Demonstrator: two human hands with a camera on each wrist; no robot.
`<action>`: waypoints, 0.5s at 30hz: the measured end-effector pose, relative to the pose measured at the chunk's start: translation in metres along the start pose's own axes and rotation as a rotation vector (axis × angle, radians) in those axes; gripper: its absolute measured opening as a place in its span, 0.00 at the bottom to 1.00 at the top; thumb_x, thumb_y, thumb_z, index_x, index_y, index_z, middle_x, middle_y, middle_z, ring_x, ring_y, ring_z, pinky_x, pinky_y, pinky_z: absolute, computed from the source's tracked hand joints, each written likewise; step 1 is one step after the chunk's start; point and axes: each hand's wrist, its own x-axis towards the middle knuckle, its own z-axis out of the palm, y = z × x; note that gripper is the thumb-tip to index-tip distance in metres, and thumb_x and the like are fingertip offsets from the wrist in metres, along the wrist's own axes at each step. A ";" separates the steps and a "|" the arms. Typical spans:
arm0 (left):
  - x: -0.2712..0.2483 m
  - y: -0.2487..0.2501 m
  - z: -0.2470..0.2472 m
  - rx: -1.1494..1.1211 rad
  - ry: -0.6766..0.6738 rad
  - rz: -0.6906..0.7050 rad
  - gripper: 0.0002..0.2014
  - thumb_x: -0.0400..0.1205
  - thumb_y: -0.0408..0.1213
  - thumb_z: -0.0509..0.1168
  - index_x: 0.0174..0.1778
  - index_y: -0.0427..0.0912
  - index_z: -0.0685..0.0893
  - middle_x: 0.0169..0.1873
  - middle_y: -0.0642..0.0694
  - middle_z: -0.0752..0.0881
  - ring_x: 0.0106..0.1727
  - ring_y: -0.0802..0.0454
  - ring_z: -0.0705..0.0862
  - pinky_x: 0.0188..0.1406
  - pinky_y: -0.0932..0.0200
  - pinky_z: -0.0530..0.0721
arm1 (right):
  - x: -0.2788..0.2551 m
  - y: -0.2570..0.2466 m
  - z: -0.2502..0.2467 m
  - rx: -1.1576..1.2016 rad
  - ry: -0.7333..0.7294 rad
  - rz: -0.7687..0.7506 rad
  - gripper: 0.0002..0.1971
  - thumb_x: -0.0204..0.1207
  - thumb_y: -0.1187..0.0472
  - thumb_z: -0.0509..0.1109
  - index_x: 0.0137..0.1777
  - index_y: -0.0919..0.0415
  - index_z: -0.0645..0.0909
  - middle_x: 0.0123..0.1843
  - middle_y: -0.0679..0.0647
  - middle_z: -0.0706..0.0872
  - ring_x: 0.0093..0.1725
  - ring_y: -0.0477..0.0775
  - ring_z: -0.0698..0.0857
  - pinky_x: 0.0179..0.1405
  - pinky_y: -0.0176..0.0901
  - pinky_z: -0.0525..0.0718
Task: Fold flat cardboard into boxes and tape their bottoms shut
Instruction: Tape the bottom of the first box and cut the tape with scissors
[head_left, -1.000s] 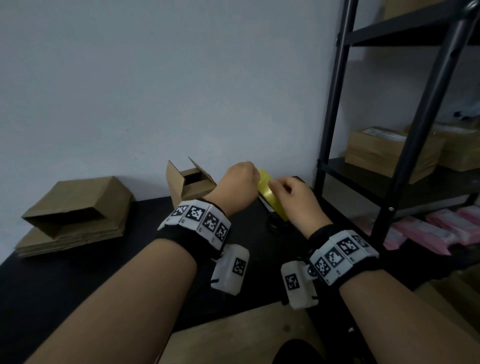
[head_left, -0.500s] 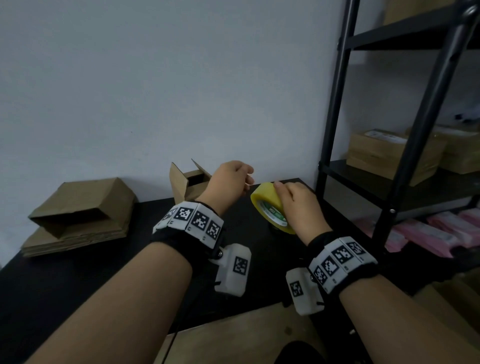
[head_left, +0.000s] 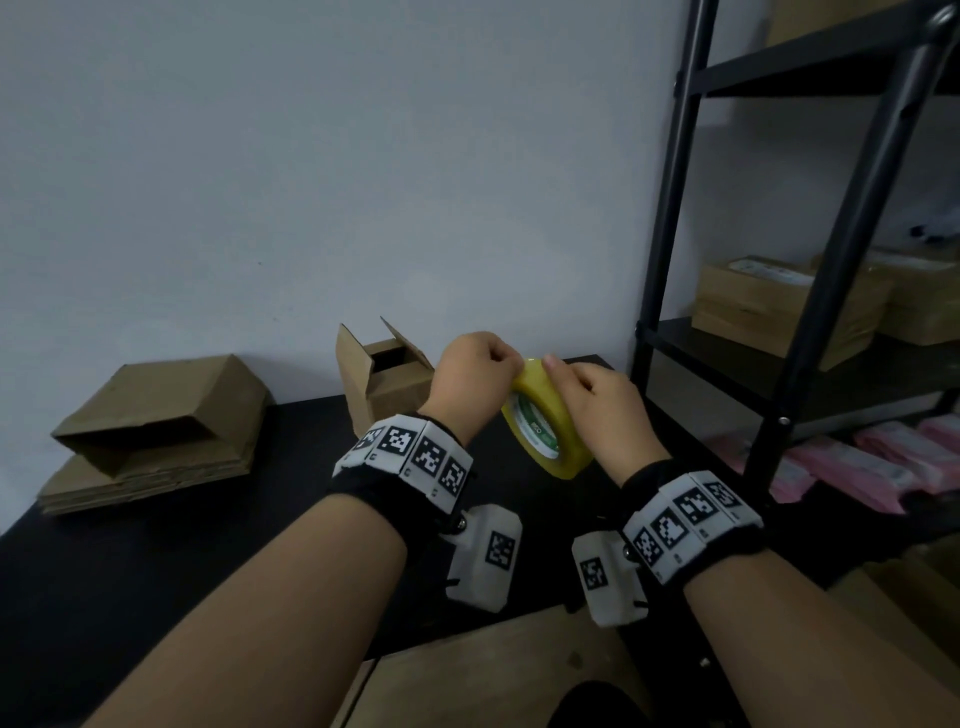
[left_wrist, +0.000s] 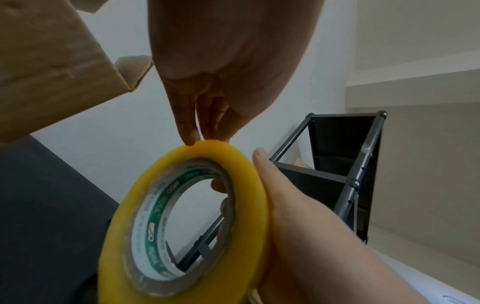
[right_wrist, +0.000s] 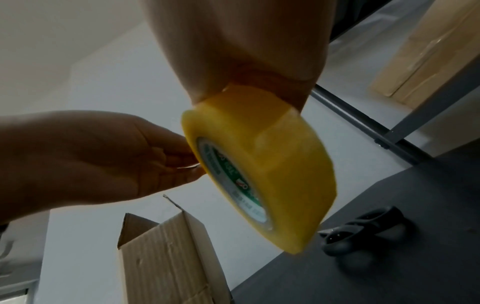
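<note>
A yellow tape roll (head_left: 545, 431) with a green-printed core is held tilted above the black table (head_left: 156, 571). My right hand (head_left: 592, 400) grips it, thumb along the outer face and fingertips (left_wrist: 218, 185) inside the core. My left hand (head_left: 483, 374) has curled fingers (left_wrist: 191, 135) pinching at the roll's top rim. Whether a loose tape end is lifted I cannot tell. An assembled small cardboard box (head_left: 384, 379) stands upright behind my left hand, its top flaps open. A stack of flat cardboard (head_left: 150, 467) lies at the far left, with one half-opened piece (head_left: 156, 405) on top.
Dark scissors (right_wrist: 363, 230) lie on the table under the roll. A black metal shelf (head_left: 670, 260) stands close on the right, with brown boxes (head_left: 769, 306) and pink packets (head_left: 857, 462) on it. A cardboard sheet (head_left: 493, 675) lies below the table's near edge.
My right hand has lifted the roll off the table's back and brought it nearer and upward. My left hand has moved right onto the roll's top rim.
</note>
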 end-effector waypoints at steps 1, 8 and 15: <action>0.001 0.000 0.000 0.000 0.020 -0.001 0.05 0.80 0.35 0.67 0.40 0.41 0.87 0.36 0.51 0.85 0.44 0.49 0.84 0.46 0.55 0.83 | -0.001 -0.002 -0.001 0.042 0.000 0.022 0.23 0.83 0.41 0.61 0.44 0.60 0.85 0.39 0.51 0.86 0.40 0.46 0.84 0.39 0.43 0.80; 0.003 0.001 -0.005 0.047 0.070 0.038 0.06 0.82 0.38 0.65 0.42 0.43 0.84 0.43 0.47 0.86 0.48 0.47 0.84 0.50 0.52 0.83 | -0.009 -0.010 0.001 0.266 0.014 0.089 0.16 0.80 0.44 0.66 0.50 0.57 0.84 0.45 0.51 0.88 0.46 0.47 0.86 0.40 0.39 0.79; 0.004 0.008 -0.013 -0.079 0.064 0.081 0.09 0.81 0.37 0.67 0.34 0.49 0.80 0.35 0.51 0.85 0.36 0.53 0.83 0.39 0.56 0.79 | -0.002 -0.019 -0.001 0.256 0.053 0.072 0.11 0.76 0.46 0.72 0.49 0.53 0.85 0.45 0.45 0.87 0.47 0.44 0.85 0.46 0.39 0.81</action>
